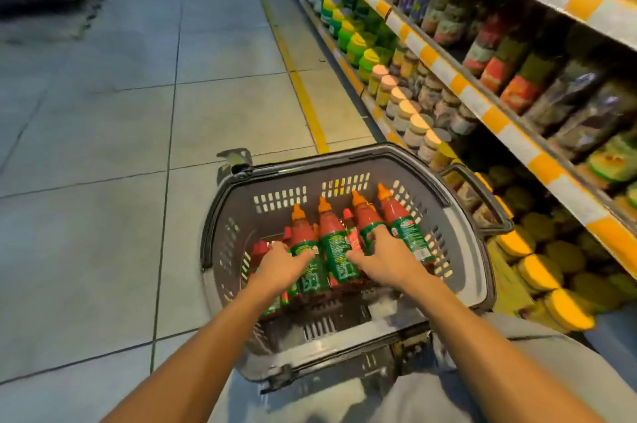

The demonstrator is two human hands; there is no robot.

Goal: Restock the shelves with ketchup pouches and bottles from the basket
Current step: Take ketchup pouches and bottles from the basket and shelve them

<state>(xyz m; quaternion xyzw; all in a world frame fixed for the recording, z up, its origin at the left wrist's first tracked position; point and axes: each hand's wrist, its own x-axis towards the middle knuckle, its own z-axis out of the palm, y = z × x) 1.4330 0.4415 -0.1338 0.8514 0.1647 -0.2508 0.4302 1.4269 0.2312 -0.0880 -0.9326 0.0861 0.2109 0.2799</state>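
Observation:
A grey plastic basket (462,250) sits on the floor in front of me. Inside lie several red ketchup bottles (332,236) with orange caps and green labels, side by side, caps pointing away. Smaller red-capped ones lie at the left (259,248). My left hand (281,265) reaches into the basket, fingers spread over the left bottle (301,233). My right hand (386,255) lies on a bottle further right (365,215), fingers stretched over its label. Neither hand is plainly closed round a bottle.
Shelves (496,115) run along the right, orange-and-white striped edges, stocked with jars, green bottles and dark pouches. Yellow-lidded tubs (537,271) fill the lowest shelf beside the basket. Tiled floor (103,146) with a yellow line stretches left. The basket handle (489,198) hangs toward the shelf.

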